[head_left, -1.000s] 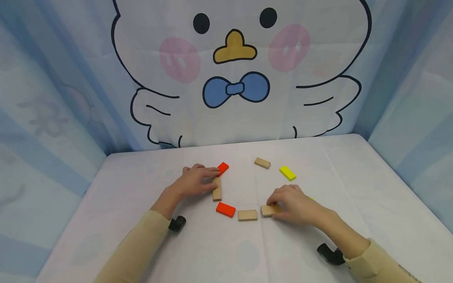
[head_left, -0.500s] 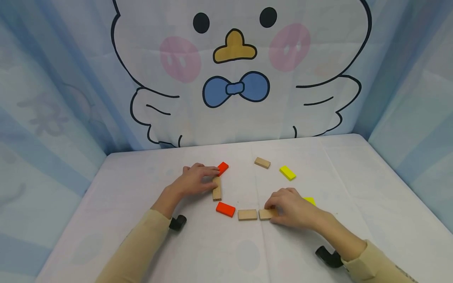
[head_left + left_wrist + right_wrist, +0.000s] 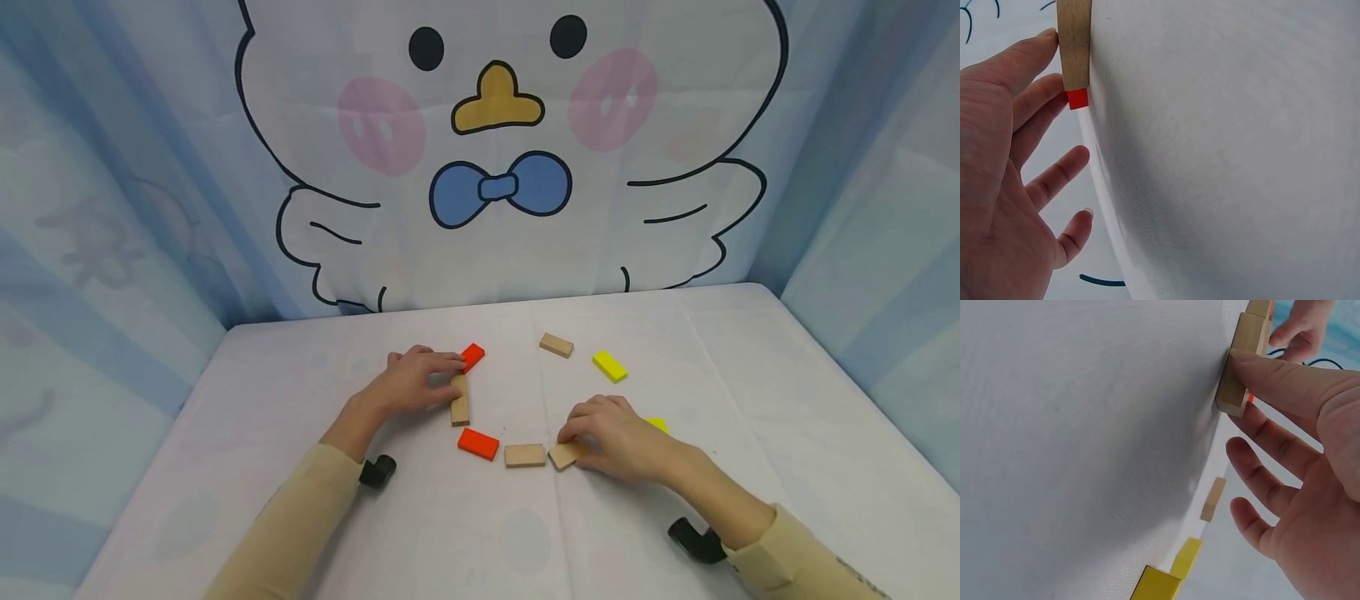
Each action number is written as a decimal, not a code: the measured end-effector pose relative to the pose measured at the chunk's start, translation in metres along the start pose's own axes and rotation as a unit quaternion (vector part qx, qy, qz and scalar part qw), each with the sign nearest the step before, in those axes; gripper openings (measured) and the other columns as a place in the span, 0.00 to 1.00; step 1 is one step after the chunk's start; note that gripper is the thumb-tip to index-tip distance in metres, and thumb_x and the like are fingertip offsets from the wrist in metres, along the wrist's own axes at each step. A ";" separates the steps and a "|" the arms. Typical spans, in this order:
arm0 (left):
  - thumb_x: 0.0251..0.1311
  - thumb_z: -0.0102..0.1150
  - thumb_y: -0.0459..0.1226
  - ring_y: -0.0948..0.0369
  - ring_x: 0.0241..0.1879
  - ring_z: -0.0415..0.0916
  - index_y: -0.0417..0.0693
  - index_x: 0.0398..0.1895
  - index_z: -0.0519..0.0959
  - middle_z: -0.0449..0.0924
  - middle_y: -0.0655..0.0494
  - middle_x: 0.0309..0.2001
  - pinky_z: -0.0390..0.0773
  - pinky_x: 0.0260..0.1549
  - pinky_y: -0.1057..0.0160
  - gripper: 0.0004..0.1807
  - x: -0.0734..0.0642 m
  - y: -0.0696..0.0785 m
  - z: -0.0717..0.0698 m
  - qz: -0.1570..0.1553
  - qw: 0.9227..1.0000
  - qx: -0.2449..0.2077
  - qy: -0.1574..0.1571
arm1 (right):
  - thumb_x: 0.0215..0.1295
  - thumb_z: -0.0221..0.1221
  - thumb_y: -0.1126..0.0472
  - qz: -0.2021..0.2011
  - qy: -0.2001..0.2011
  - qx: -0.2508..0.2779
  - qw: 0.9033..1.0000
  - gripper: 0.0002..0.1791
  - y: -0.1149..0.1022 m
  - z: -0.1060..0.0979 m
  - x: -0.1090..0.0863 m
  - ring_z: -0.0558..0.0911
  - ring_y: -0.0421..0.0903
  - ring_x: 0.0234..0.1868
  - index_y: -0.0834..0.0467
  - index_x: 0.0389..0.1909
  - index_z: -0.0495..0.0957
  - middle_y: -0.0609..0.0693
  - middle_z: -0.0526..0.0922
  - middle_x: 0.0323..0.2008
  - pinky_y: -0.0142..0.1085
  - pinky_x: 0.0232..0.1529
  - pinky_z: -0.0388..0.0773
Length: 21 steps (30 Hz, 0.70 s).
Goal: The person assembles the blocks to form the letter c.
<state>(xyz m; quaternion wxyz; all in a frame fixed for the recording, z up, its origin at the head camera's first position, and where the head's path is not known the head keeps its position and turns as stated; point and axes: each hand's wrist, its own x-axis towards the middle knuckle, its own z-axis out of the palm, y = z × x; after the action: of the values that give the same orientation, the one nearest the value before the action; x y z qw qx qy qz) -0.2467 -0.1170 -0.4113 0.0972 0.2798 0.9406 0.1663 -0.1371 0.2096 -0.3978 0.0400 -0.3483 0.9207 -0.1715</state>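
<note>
My right hand (image 3: 626,440) pinches a plain wooden block (image 3: 562,457) between thumb and fingers on the tabletop, part of it hidden under the fingers. Just left of it lies another wooden block (image 3: 525,456), then a red block (image 3: 477,444) set at a slant. My left hand (image 3: 411,384) touches the side of an upright-running wooden block (image 3: 1074,50) with its thumb, the fingers stretched toward a second red block (image 3: 473,356) at its far end. In the right wrist view the pinched wooden block (image 3: 1242,362) lies under my thumb.
A wooden block (image 3: 557,346) and a yellow block (image 3: 610,367) lie toward the back right. Another yellow block (image 3: 656,424) is partly hidden behind my right hand. The white-covered table (image 3: 450,533) meets a printed curtain (image 3: 495,258) at the back.
My right hand has slid its wooden block left, close to the neighbouring wooden block, then turned it to a slant. The second yellow block shows more now. My left hand stays put.
</note>
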 end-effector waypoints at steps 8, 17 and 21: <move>0.66 0.64 0.49 0.46 0.67 0.62 0.58 0.66 0.79 0.74 0.59 0.67 0.60 0.58 0.36 0.25 0.002 -0.002 0.001 0.001 1.000 -0.001 0.002 | 0.55 0.74 0.64 -0.005 -0.002 -0.005 1.000 0.14 -0.001 0.000 0.001 0.76 0.50 0.50 0.49 0.43 0.87 0.40 0.82 0.43 0.59 0.54 0.67; 0.66 0.64 0.48 0.46 0.67 0.62 0.58 0.65 0.79 0.74 0.59 0.67 0.61 0.57 0.37 0.24 0.002 -0.002 0.001 -0.001 1.000 -0.007 -0.001 | 0.55 0.73 0.67 -0.005 -0.005 -0.001 1.000 0.15 -0.002 0.000 0.002 0.76 0.50 0.51 0.49 0.43 0.88 0.40 0.82 0.43 0.59 0.54 0.66; 0.66 0.64 0.48 0.46 0.67 0.62 0.58 0.66 0.79 0.74 0.59 0.68 0.61 0.57 0.37 0.25 0.001 -0.001 0.000 -0.003 1.000 -0.011 -0.003 | 0.55 0.73 0.67 -0.008 -0.005 -0.001 1.000 0.15 -0.002 0.000 0.001 0.76 0.50 0.51 0.49 0.43 0.88 0.40 0.82 0.42 0.60 0.54 0.66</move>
<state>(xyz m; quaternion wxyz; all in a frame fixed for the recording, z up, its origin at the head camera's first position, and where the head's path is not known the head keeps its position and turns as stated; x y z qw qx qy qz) -0.2479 -0.1173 -0.4114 0.1040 0.2764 0.9392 0.1751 -0.1368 0.2073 -0.3967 0.0432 -0.3568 0.9177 -0.1692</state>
